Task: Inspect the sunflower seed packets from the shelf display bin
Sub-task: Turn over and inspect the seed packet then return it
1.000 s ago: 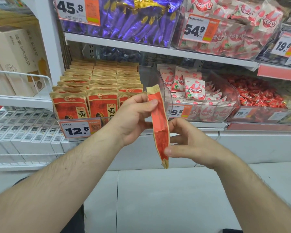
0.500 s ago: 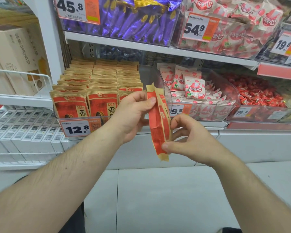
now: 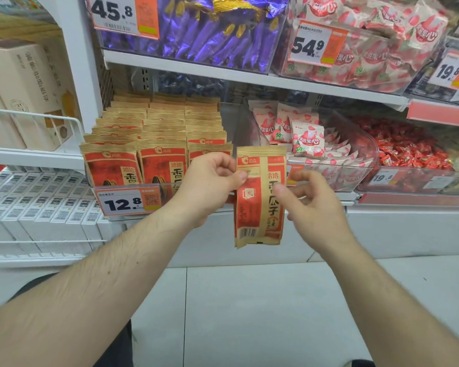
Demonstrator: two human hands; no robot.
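Shelf tag (image 3: 123, 203) "12.8"; left hand (image 3: 210, 186) pinches 香瓜子 packet (image 3: 260, 197).

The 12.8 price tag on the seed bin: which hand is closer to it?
Left. The left hand is just right of the 12.8 price tag, pinching the held packet; the right hand is beyond that packet.

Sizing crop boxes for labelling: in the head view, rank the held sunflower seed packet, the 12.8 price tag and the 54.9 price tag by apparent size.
1. held sunflower seed packet, though nearest the camera
2. 12.8 price tag and 54.9 price tag: too alike to rank
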